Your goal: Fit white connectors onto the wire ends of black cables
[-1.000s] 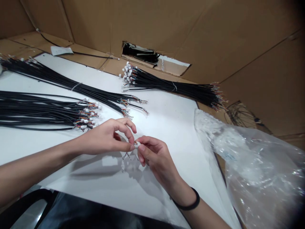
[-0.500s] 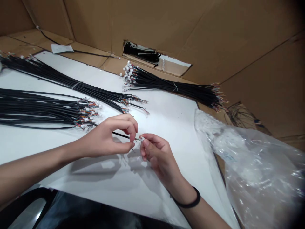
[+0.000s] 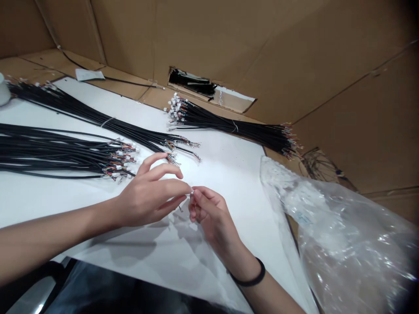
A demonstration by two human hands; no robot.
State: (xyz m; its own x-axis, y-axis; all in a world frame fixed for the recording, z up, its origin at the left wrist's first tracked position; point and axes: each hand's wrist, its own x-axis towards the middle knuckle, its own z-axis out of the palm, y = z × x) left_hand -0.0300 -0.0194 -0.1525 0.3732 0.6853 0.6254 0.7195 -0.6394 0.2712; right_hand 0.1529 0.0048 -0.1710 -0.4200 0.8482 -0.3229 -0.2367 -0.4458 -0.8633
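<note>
With our right hand (image 3: 214,213) we are pinching a tiny white connector (image 3: 192,192) between thumb and forefinger, the other fingers curling in underneath. With our left hand (image 3: 140,196) we are holding the forefinger's tip right at that connector while two fingers are spreading apart above; the contact is hiding from us, so we are not able to tell whether its thumb and forefinger are closing on anything. Just below, a thin wire end (image 3: 180,209) is poking out. The connector is sitting up off the table (image 3: 225,170), and we are judging it to be very light, stiff and smooth enough to be slipping out of a loose pinch; the fine wires are looking soft and easily bent, so we are favouring a grip on the sides of the white housing rather than on the strands. Near our left wrist, a spread of black cables (image 3: 49,152) is lying with its white ends towards us; beyond it a tied bundle (image 3: 108,120) is stretching across the table, and farther right a second bundle (image 3: 248,130) is lying along the back edge. To our right a clear plastic bag (image 3: 343,235) is crumpling over the edge, and behind everything cardboard walls (image 3: 288,56) are standing.
</note>
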